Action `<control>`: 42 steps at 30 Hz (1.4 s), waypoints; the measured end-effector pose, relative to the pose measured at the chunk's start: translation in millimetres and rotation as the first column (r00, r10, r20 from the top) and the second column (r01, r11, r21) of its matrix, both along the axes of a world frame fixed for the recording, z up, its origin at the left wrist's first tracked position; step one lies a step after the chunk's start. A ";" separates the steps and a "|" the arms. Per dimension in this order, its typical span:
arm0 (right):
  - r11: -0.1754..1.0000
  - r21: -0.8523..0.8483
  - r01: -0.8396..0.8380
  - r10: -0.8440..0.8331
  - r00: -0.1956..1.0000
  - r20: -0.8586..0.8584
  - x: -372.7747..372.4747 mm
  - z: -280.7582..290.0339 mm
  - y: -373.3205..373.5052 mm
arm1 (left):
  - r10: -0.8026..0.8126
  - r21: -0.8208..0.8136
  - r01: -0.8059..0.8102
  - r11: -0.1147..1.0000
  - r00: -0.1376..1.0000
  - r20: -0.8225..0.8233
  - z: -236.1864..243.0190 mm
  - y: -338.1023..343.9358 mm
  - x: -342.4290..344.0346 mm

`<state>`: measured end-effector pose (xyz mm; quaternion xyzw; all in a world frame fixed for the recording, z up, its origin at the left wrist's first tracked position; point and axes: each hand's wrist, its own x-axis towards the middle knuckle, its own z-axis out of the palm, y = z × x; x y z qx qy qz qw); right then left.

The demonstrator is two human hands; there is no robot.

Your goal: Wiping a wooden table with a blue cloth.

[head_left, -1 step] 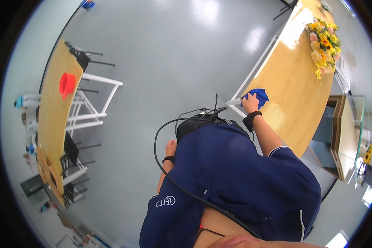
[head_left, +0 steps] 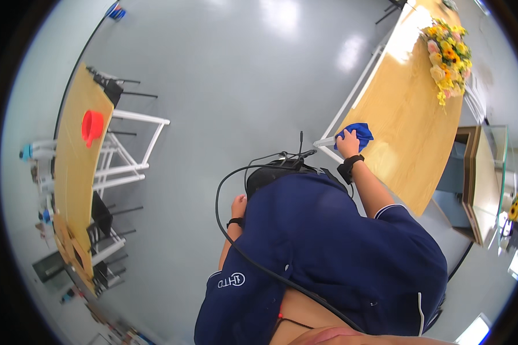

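One hand (head_left: 347, 144) still on cloth (head_left: 363, 133), view turned

Right: table (head_left: 400, 123), cloth (head_left: 365, 135) on its near corner, right hand (head_left: 349, 144) on top of cloth. Flower arrangement (head_left: 449, 60) farther along same table — beyond cloth. Left, across floor (head_left: 213, 86): second table (head_left: 75, 167), cup (head_left: 92, 125) on it, chairs (head_left: 102, 213) along inner side. Left hand (head_left: 239, 203) beside torso (head_left: 328, 241) — between tables.

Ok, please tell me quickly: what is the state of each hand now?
Left hand: partly hidden; open or closed cannot be told.
Right hand: holding the blue cloth on the table.
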<state>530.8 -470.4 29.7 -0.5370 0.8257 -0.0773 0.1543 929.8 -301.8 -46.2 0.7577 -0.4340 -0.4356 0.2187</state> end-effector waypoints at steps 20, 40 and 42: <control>0.602 -0.131 0.788 -0.775 0.616 0.143 18.0 -14.4 -63.2 | -0.497 0.173 0.490 0.855 0.868 0.001 -4.4 -367.0 70.6; 0.218 -0.124 0.968 -0.974 0.225 0.041 -81.2 -22.0 -59.3 | -0.771 0.248 0.758 0.603 0.634 -0.065 -74.8 -523.6 36.7; 0.138 -0.050 0.989 -0.990 0.139 0.015 -105.9 6.7 -62.4 | -0.766 0.279 0.737 0.616 0.643 -0.008 -71.1 -544.6 30.3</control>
